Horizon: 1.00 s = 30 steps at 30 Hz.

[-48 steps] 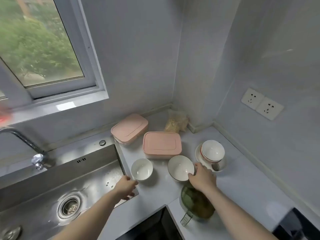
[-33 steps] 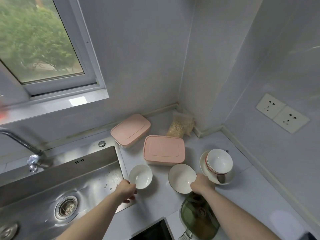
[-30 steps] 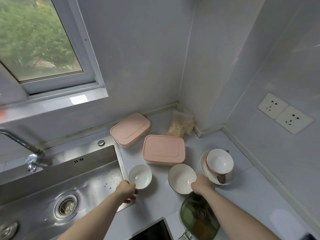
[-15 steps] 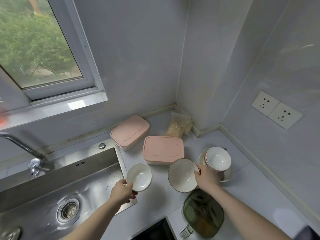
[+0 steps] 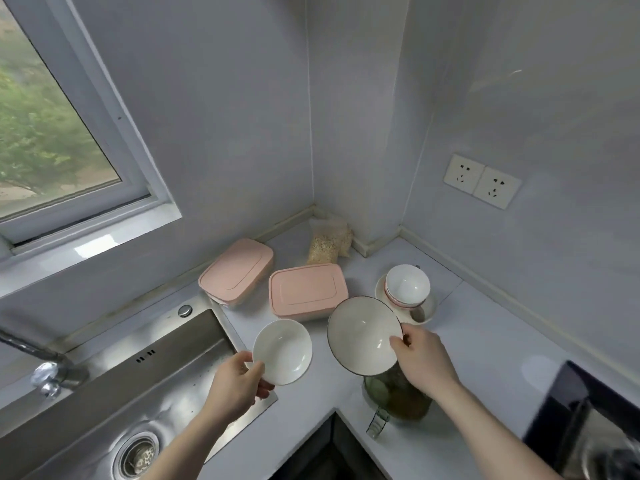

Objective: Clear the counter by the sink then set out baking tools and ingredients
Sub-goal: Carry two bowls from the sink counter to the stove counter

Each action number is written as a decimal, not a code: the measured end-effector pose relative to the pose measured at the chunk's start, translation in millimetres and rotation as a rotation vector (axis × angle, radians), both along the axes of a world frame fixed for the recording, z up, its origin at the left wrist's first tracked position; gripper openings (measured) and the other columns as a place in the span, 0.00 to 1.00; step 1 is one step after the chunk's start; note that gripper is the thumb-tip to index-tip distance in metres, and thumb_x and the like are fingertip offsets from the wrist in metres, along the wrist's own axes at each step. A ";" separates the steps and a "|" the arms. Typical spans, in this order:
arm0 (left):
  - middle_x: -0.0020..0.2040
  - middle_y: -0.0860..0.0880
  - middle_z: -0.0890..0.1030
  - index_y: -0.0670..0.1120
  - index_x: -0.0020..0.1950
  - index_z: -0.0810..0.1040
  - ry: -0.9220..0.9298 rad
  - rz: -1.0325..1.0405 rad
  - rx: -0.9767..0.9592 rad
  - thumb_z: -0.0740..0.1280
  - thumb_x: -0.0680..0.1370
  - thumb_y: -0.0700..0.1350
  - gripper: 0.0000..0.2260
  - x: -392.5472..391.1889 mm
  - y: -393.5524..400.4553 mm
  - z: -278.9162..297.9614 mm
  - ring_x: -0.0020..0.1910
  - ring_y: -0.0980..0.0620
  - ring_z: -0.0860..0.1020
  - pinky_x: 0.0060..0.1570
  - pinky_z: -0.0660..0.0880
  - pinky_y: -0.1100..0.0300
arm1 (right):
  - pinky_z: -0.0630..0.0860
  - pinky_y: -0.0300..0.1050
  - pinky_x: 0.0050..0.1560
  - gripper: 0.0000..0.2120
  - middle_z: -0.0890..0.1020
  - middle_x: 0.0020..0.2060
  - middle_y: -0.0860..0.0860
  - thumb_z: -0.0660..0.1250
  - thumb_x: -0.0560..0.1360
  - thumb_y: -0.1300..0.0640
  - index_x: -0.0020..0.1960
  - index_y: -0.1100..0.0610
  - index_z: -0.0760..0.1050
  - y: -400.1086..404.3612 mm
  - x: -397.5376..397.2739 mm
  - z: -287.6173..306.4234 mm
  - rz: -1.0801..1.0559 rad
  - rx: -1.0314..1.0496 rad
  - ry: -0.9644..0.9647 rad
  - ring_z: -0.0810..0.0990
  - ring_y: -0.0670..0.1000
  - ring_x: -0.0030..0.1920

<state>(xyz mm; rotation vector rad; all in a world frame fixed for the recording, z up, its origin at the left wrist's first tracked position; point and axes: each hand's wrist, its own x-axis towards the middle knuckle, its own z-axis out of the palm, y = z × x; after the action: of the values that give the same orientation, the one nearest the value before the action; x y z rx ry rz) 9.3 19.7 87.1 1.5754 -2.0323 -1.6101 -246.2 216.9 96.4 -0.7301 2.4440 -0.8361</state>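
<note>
My left hand pinches the near rim of a small white bowl, lifted off the counter beside the sink. My right hand grips the right rim of a larger white bowl with a dark edge, raised and tilted toward me. Both bowls look empty. Behind them lie two pink lidded boxes and a clear bag of grain in the corner.
Stacked bowls on a saucer stand at the right. A green glass jar with a clip lid sits under my right wrist. A faucet is at far left. A dark appliance fills the lower right. Wall sockets are above.
Both bowls have been lifted off the counter and brought toward me. The larger bowl has tipped up on its edge in my right hand.
</note>
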 end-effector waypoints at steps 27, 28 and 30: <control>0.35 0.47 0.86 0.46 0.55 0.77 0.013 -0.813 0.007 0.62 0.80 0.43 0.06 -7.5 148.2 28.0 0.35 0.49 0.85 0.35 0.76 0.60 | 0.65 0.46 0.34 0.09 0.75 0.28 0.50 0.64 0.77 0.60 0.38 0.60 0.73 282.2 231.3 26.8 -0.894 -0.041 -0.085 0.70 0.51 0.32; 0.35 0.47 0.86 0.46 0.55 0.77 0.017 -0.838 0.005 0.62 0.80 0.42 0.06 -12.8 165.1 29.0 0.35 0.48 0.85 0.37 0.77 0.58 | 0.66 0.47 0.34 0.09 0.75 0.28 0.51 0.64 0.77 0.59 0.39 0.60 0.74 300.5 237.2 26.5 -0.930 -0.051 -0.082 0.71 0.52 0.32; 0.35 0.47 0.86 0.45 0.56 0.77 0.029 -0.880 0.010 0.63 0.79 0.42 0.07 -21.5 197.1 30.6 0.35 0.48 0.85 0.37 0.76 0.58 | 0.67 0.47 0.35 0.08 0.78 0.30 0.54 0.64 0.76 0.58 0.40 0.60 0.75 333.5 247.3 26.2 -0.981 -0.053 -0.063 0.73 0.55 0.33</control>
<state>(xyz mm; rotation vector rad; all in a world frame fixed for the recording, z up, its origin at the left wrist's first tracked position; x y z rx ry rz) -12.2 216.8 117.8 0.6259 -2.9079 -1.8131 1.1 550.4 122.6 0.5611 2.6720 -1.2129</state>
